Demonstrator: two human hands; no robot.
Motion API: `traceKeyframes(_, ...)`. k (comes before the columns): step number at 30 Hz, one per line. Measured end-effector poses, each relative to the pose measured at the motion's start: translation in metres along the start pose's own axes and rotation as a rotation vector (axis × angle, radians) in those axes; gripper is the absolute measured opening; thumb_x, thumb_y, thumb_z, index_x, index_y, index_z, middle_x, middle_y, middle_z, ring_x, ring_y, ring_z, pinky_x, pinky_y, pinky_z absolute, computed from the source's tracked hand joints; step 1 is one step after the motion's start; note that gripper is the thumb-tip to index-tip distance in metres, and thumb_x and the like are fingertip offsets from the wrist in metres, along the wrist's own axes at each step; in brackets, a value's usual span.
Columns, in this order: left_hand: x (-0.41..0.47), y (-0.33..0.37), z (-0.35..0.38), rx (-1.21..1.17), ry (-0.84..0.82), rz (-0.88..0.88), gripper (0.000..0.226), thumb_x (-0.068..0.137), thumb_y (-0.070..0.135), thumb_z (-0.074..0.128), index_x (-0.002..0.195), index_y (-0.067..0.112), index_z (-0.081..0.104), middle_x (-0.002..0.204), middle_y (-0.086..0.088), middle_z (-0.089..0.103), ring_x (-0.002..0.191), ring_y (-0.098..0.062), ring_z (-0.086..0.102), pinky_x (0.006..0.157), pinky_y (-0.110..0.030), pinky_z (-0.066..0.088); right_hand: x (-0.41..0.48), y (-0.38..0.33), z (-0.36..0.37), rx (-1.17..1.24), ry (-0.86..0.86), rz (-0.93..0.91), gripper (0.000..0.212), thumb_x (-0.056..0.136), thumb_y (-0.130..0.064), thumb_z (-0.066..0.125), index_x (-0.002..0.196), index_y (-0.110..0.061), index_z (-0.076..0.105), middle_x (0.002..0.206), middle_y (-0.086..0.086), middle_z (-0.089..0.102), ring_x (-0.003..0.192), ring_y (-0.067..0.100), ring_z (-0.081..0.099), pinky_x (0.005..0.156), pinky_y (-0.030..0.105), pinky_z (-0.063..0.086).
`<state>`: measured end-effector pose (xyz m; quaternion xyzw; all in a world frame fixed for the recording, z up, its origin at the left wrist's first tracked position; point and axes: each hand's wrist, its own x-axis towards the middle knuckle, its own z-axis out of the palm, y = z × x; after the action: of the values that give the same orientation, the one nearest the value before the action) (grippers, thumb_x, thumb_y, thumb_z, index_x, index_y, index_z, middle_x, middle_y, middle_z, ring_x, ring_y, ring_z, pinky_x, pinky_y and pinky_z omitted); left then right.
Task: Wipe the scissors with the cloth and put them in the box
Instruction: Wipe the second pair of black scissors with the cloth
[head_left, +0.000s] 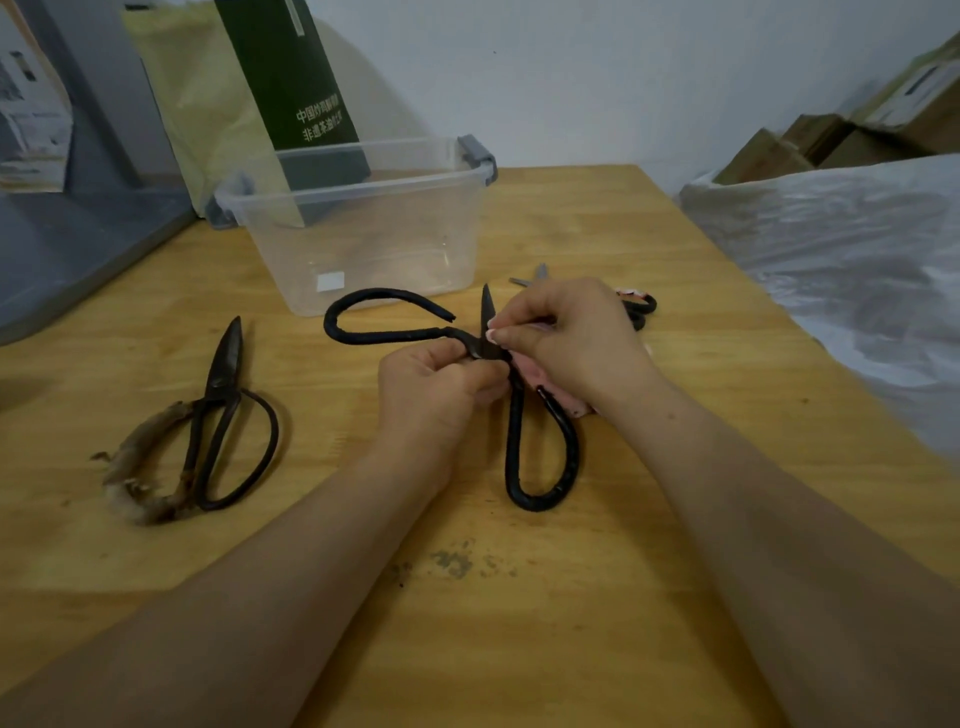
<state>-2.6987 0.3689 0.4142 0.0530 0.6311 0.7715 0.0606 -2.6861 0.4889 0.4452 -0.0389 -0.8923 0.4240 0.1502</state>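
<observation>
Large black scissors (514, 441) lie spread wide open at the table's middle, one loop handle pointing left, the other toward me. My left hand (436, 384) grips them at the pivot. My right hand (566, 338) pinches the upright blade tip, with a pink cloth (535, 376) mostly hidden under it. A clear plastic box (358, 228) with grey latches stands just behind. Old dark scissors (223, 415) with a frayed wrapped handle lie at the left. A third pair (636, 306) peeks out behind my right hand.
The wooden table (467, 597) has a dark stain near the front. A green carton (296, 83) and yellow bag stand behind the box. A grey tray (78, 244) sits at the far left, plastic sheeting (857, 270) along the right edge.
</observation>
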Motion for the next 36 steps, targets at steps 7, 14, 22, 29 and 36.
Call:
traceKeyframes(7,0.001,-0.001,0.000,-0.025,0.019,-0.036,0.012,0.077,-0.013,0.063,0.087,-0.007,0.065,0.089,-0.017,0.071,0.080,-0.021,0.072,0.070,-0.025,0.058,0.007,0.007,-0.014,-0.031,0.195,0.002,0.007,0.085,-0.016,0.070,0.088,-0.017,0.075,0.090,-0.006,0.069,0.095,0.012,0.063,0.087,0.028,0.049)
traceKeyframes(14,0.001,0.000,0.000,-0.042,0.023,-0.041,0.011,0.077,-0.014,0.062,0.079,-0.005,0.066,0.078,-0.012,0.069,0.076,-0.021,0.070,0.070,-0.026,0.058,0.001,0.009,-0.006,-0.002,-0.095,0.025,0.014,0.088,-0.021,0.066,0.099,-0.025,0.073,0.072,-0.007,0.069,0.070,0.011,0.068,0.065,0.036,0.058)
traceKeyframes(22,-0.001,0.001,0.000,-0.082,0.039,-0.049,0.012,0.075,-0.015,0.062,0.087,-0.012,0.066,0.080,-0.015,0.071,0.076,-0.022,0.071,0.064,-0.023,0.057,0.005,0.014,-0.013,0.051,-0.130,0.049,0.009,0.082,-0.016,0.072,0.090,-0.020,0.074,0.090,0.000,0.072,0.088,0.015,0.067,0.086,0.031,0.055)
traceKeyframes(29,-0.001,0.004,-0.001,-0.122,0.043,-0.054,0.008,0.077,-0.015,0.060,0.084,-0.011,0.063,0.086,-0.020,0.071,0.075,-0.022,0.072,0.062,-0.022,0.057,0.005,0.021,-0.023,-0.023,-0.050,0.025,0.010,0.082,-0.016,0.073,0.091,-0.017,0.076,0.079,-0.007,0.067,0.089,0.012,0.064,0.081,0.026,0.050)
traceKeyframes(36,-0.002,0.004,-0.002,-0.105,0.063,-0.054,0.019,0.076,-0.016,0.061,0.095,-0.019,0.060,0.088,-0.023,0.069,0.076,-0.025,0.072,0.063,-0.024,0.058,0.005,0.010,-0.003,0.121,-0.054,0.006,0.006,0.083,-0.016,0.072,0.087,-0.019,0.075,0.053,-0.010,0.064,0.053,0.005,0.063,0.056,0.024,0.054)
